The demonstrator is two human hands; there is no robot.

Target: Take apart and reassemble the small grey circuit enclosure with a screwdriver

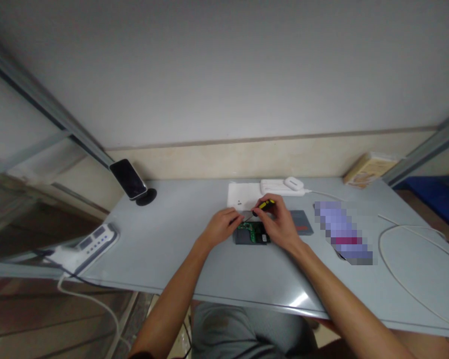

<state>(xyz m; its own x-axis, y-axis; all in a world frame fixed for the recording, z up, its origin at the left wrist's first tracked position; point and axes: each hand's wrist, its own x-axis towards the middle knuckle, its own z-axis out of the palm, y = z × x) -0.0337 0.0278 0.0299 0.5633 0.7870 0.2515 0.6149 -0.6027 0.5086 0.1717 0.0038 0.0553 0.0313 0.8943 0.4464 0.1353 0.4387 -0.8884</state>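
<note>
A small dark device with a green circuit board (pixel 251 233) lies open on the pale blue table (pixel 172 249). My left hand (pixel 222 225) rests at its left edge, fingers touching it. Held in my right hand (pixel 279 222) is a screwdriver with a yellow and black handle (pixel 265 204), its tip pointing down toward the board. A grey flat cover (pixel 302 222) lies just right of my right hand.
A white sheet (pixel 239 194) and a white box with a small white case (pixel 290 185) sit behind the device. A phone on a stand (pixel 129 179) is at back left, a power strip (pixel 88 244) at the left edge, a white cable (pixel 400 249) at right, a tan box (pixel 370 168) at back right.
</note>
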